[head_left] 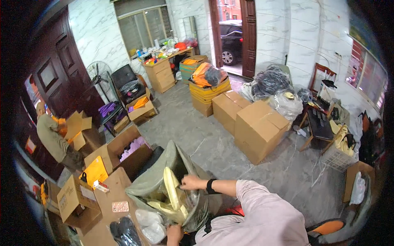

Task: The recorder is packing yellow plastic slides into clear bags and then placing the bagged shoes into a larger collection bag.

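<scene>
A large olive-green sack [143, 183] stands wide-mouthed in front of me. Inside it lie pale yellow folded pieces [171, 192] that look like cloth; one long piece stands up slantwise. My right hand [192, 182], with a black band at the wrist, reaches over the sack's opening, its fingers closed at the edge of the upright pale yellow piece. Low at the sack's near rim is my left hand [175, 233], its fingers curled; what they hold is hidden. Next to it on the cardboard surface [117, 184] lie clear plastic bags [152, 224] with white contents.
Left of the sack are a phone [120, 206], black wrapped items [124, 233] and open cartons [117, 149]. A person [53, 133] stands at a carton far left. Closed boxes [260, 129] and plastic-wrapped bundles [271, 82] stand ahead; a white basket [338, 160] is at right.
</scene>
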`<act>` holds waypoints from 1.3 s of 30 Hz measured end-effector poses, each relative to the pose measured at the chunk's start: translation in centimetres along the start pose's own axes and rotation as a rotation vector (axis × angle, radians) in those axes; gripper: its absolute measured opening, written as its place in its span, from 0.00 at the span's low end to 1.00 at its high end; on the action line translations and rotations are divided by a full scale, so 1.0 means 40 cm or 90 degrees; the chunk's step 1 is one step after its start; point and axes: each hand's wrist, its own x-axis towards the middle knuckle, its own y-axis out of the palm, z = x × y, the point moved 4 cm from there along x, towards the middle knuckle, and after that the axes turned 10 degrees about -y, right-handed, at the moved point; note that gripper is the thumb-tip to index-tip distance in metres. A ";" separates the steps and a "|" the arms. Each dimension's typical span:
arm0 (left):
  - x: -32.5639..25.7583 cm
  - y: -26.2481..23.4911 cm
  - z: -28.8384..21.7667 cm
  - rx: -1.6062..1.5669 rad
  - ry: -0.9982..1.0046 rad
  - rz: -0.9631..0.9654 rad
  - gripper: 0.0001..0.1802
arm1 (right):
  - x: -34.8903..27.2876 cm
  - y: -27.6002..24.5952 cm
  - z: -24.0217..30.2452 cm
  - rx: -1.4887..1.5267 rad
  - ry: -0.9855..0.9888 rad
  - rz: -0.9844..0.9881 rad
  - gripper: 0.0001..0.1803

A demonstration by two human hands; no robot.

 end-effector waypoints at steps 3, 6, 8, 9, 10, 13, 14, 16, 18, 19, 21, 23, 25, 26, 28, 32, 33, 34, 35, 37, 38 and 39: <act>-0.012 -0.066 -0.037 -0.010 0.037 -0.032 0.09 | 0.015 -0.030 0.033 0.115 0.141 0.065 0.46; -0.015 -0.125 -0.082 0.019 0.040 -0.021 0.10 | 0.058 0.037 0.062 0.268 0.135 0.155 0.56; -0.022 -0.133 -0.095 0.017 0.037 -0.058 0.12 | 0.083 0.053 0.166 0.276 0.146 0.174 0.58; -0.028 -0.136 -0.101 -0.003 0.028 -0.075 0.13 | 0.101 0.053 0.221 0.226 0.156 0.147 0.58; -0.030 -0.129 -0.103 0.005 0.024 -0.091 0.15 | 0.116 0.063 0.257 0.175 0.165 0.116 0.58; -0.038 -0.132 -0.110 0.027 0.005 -0.098 0.17 | 0.139 0.158 0.310 -0.013 0.106 0.169 0.53; -0.043 -0.131 -0.109 0.043 -0.015 -0.054 0.16 | 0.130 0.178 0.325 -0.062 0.041 0.171 0.50; -0.047 -0.137 -0.112 0.023 -0.018 -0.059 0.15 | 0.117 0.280 0.303 -0.207 -0.082 0.107 0.48; -0.072 -0.134 -0.100 -0.007 -0.034 -0.073 0.15 | 0.075 0.326 0.333 -0.274 -0.137 0.155 0.41; -0.077 -0.129 -0.094 -0.012 -0.049 -0.073 0.15 | 0.060 0.332 0.350 -0.343 -0.139 0.194 0.39; -0.082 -0.119 -0.090 -0.003 -0.053 -0.068 0.12 | 0.060 0.347 0.325 -0.322 -0.163 0.237 0.36; -0.076 -0.130 -0.099 -0.021 -0.052 -0.055 0.12 | 0.093 0.378 0.249 -0.318 -0.120 0.342 0.32; -0.061 -0.132 -0.103 -0.026 -0.043 -0.048 0.13 | 0.107 0.404 0.135 -0.261 -0.114 0.335 0.29; -0.060 -0.127 -0.097 -0.035 -0.042 -0.077 0.13 | 0.109 0.405 0.107 -0.332 -0.081 0.407 0.28; -0.069 -0.120 -0.089 -0.039 -0.056 -0.084 0.13 | 0.104 0.382 0.096 -0.394 -0.037 0.435 0.27; -0.059 -0.135 -0.108 -0.010 -0.059 -0.059 0.14 | 0.138 0.370 0.123 -0.400 0.034 0.443 0.21; -0.055 -0.127 -0.104 -0.010 -0.068 -0.053 0.15 | 0.172 0.370 0.140 -0.363 0.077 0.526 0.18; -0.066 -0.127 -0.097 -0.033 -0.057 -0.104 0.16 | 0.179 0.287 0.252 -0.239 0.040 0.437 0.16; -0.070 -0.117 -0.092 -0.028 -0.059 -0.087 0.17 | 0.224 0.320 0.270 -0.219 0.042 0.364 0.16; -0.069 -0.119 -0.103 -0.026 -0.058 -0.066 0.16 | 0.253 0.246 0.356 0.102 0.036 0.008 0.23; -0.071 -0.103 -0.096 -0.022 -0.069 -0.074 0.15 | 0.280 0.262 0.390 0.183 0.032 0.053 0.32; -0.059 -0.077 -0.095 -0.019 -0.056 -0.085 0.13 | 0.282 0.279 0.420 0.198 0.029 0.040 0.38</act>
